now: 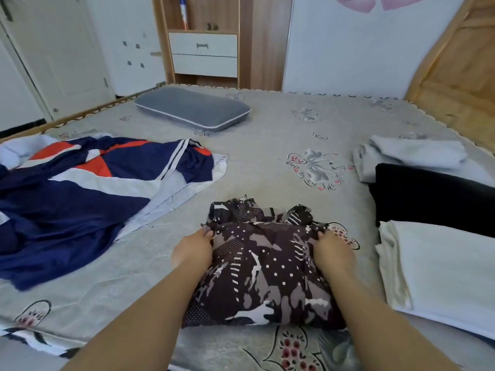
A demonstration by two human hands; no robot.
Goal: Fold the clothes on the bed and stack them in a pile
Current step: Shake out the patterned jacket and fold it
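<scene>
A dark patterned garment (263,266) with white dots and grey patches lies bunched on the bed in front of me. My left hand (192,250) grips its left edge and my right hand (333,253) grips its right edge, both near the garment's far end. On the left lies an unfolded navy, white and orange jacket (80,188) on a pale garment. On the right sit folded pieces: a cream one (439,271) nearest, a black one (428,194) behind it, and a pale grey one (412,153) farther back.
A grey pillow (192,108) lies at the far side of the bed. The grey flower-print sheet (281,145) shows bare between the piles. A wooden headboard (460,76) stands at the right, a shelf unit with drawers (203,54) and a white door beyond.
</scene>
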